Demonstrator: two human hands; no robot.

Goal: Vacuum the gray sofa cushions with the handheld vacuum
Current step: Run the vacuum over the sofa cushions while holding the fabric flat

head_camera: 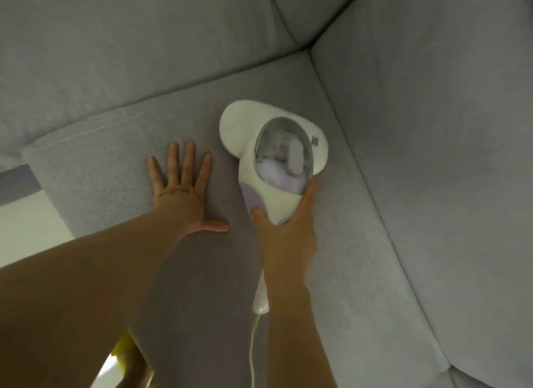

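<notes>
We press the gray seat cushion [101,156] and hold the handheld vacuum [245,128] on it.
Our left hand [181,197] lies flat, fingers spread. Just beside it, the vacuum rests near the cushion's far right corner, its handle mostly hidden under our right hand [288,237], which seems wrapped around it. Its cord [252,344] is cut off at the bottom edge.

1. One handheld vacuum [274,156], near the far right corner of the seat cushion.
2. One white cord [252,344], running from the vacuum's handle.
3. Two hands: one left hand [181,194] and one right hand [285,234].
4. One gray seat cushion [115,162] under them.
5. Three upright gray cushions along its far and right edges: the left back cushion [115,41], the corner cushion [311,9] and the right cushion [432,142].
6. One yellow thing [122,348] beyond the near edge, too hidden to tell what it is.
</notes>
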